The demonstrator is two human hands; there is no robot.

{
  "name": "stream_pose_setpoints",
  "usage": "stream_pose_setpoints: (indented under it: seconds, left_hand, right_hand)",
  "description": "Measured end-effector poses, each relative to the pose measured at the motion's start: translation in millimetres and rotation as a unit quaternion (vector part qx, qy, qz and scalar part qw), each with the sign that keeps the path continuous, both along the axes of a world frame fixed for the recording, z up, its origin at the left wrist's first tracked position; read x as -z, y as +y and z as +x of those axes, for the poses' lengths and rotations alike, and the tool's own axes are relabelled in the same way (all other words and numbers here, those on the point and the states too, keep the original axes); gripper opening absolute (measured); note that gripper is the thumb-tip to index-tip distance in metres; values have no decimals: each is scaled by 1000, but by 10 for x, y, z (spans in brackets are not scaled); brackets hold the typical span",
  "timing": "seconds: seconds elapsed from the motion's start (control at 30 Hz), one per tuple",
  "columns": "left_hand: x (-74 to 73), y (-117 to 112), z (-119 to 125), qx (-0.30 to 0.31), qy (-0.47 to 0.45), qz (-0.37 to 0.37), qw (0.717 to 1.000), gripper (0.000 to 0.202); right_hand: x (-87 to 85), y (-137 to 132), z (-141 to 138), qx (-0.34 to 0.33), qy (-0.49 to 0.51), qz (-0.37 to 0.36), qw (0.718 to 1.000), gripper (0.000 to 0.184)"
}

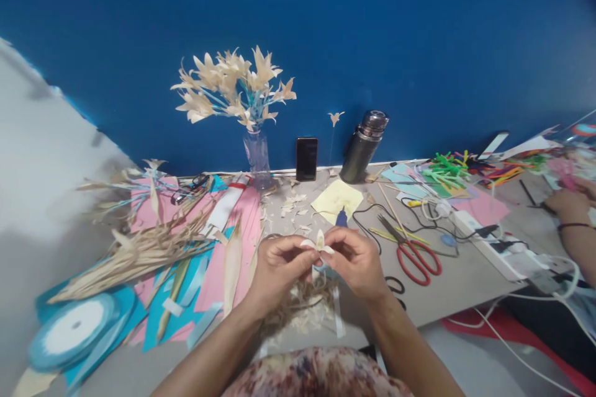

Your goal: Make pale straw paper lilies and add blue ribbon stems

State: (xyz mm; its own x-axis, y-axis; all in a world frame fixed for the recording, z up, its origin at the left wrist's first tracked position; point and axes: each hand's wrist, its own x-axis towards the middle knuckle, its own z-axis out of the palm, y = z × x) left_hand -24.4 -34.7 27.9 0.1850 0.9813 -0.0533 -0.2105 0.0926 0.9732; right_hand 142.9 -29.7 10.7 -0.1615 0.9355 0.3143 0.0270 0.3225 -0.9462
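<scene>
Grey table: red-handled scissors, yellow paper, white power strip, dark flask.

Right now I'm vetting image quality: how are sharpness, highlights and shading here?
Head view: the held pale, petalled flower is fairly legible; the co-worker's hand, far right, is soft; highlights sit on the dark cylindrical flask; the plain blue wall darkens at the top-right corner.

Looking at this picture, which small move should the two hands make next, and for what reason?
Perhaps the right hand should gently press the base of the pale flower while the left hand steadies it. Both hands have their fingertips at its lower part, and its petals spread outward above them.
</scene>
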Motion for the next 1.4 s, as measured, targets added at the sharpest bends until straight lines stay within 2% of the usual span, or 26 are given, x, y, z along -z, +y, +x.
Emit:
stream_pose_setpoints:
  seconds: [0.23,0.43,0.5,0.73,1.0,1.23,1.4]
  left_hand:
    - [29,9,-53,-6,2,-4,1000,29]
    - [-16,62,-182,79,20,-6,997,36]
    - [-19,55,-191,91,24,-9,996,34]
    - [61,2,-116,36,31,11,999,24]
    - [93,14,-117,54,36,-21,998,24]
    - [127,17,-80,29,3,-9,1000,20]
    - [136,1,-63,22,8,-2,1000,19]
  right_hand:
    - [13,-12,-34,-9,7,-14,1000,13]
    - [52,17,28,-23,-29,-11,999,16]
    - [52,24,48,-28,-41,-14,999,16]
    - [60,-6,33,-7,-86,6,996,9]
    - [91,-22,70,-13,-97,-8,995,5]
    - [66,-16,41,1,-86,11,996,6]
    - [128,-22,34,27,-77,-16,997,2]
